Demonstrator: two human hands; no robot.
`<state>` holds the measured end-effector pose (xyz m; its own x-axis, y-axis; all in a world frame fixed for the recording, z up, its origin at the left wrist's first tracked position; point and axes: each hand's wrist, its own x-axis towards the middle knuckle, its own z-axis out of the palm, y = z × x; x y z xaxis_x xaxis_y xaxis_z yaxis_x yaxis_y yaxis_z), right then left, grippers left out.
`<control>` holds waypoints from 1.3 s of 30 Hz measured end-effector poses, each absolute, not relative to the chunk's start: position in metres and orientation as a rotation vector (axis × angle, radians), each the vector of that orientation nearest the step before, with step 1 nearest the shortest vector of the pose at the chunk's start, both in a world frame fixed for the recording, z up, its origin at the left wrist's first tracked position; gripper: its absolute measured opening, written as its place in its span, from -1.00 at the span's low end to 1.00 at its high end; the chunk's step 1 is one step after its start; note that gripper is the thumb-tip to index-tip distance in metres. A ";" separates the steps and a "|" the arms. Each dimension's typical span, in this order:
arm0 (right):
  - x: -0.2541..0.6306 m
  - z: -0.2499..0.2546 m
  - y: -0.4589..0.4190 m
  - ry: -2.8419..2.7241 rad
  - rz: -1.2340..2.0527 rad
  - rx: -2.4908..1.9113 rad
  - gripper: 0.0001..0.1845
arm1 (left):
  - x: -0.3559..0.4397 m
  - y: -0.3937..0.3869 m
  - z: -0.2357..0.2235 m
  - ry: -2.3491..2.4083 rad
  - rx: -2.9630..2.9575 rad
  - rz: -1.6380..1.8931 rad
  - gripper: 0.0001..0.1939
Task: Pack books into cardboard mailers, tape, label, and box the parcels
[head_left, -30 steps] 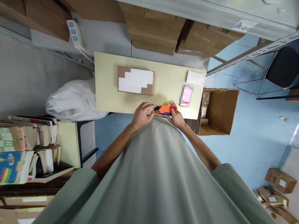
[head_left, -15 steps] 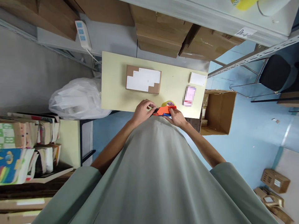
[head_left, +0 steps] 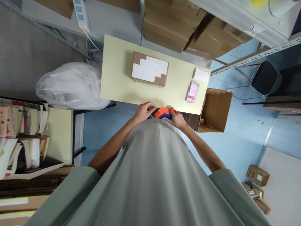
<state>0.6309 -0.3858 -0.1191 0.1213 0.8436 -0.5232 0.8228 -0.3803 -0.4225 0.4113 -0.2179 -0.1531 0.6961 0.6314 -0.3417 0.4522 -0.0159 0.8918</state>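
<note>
An orange and blue tape dispenser (head_left: 163, 113) with a black end is held close to my body, at the near edge of the table (head_left: 117, 72). My right hand (head_left: 177, 119) is closed around its right part. At the black end, the fingers of my left hand (head_left: 143, 113) pinch; the exact spot under the fingertips is hard to see. Part of a yellow tape roll (head_left: 169, 106) shows behind the dispenser. Farther back on the table lies a closed brown carton (head_left: 162, 82) with white labels on top.
A white box (head_left: 201, 75) and a blurred pink item (head_left: 192, 91) lie on the table's right side. An open carton (head_left: 215, 110) stands right of it. Left are a plastic bag (head_left: 70, 84) and shelved books (head_left: 30, 122). Cartons (head_left: 166, 25) line the back; a shelf (head_left: 235, 15) overhangs.
The view has shifted and tilted slightly. The dispenser has turned in my hands, showing more of its blue side and less of the tape roll. Both hands keep hold of it.
</note>
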 end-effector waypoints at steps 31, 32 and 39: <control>0.769 -0.140 -0.341 -1.918 0.708 -2.745 -0.09 | 0.512 -0.173 -0.261 1.309 1.333 0.724 -0.86; 0.769 -0.142 -0.338 -1.934 0.707 -2.751 -0.10 | 0.513 -0.172 -0.264 1.313 1.315 0.758 -0.86; 0.760 -0.161 -0.322 -2.006 0.693 -2.733 -0.09 | 0.513 -0.162 -0.283 1.392 1.285 0.890 -0.88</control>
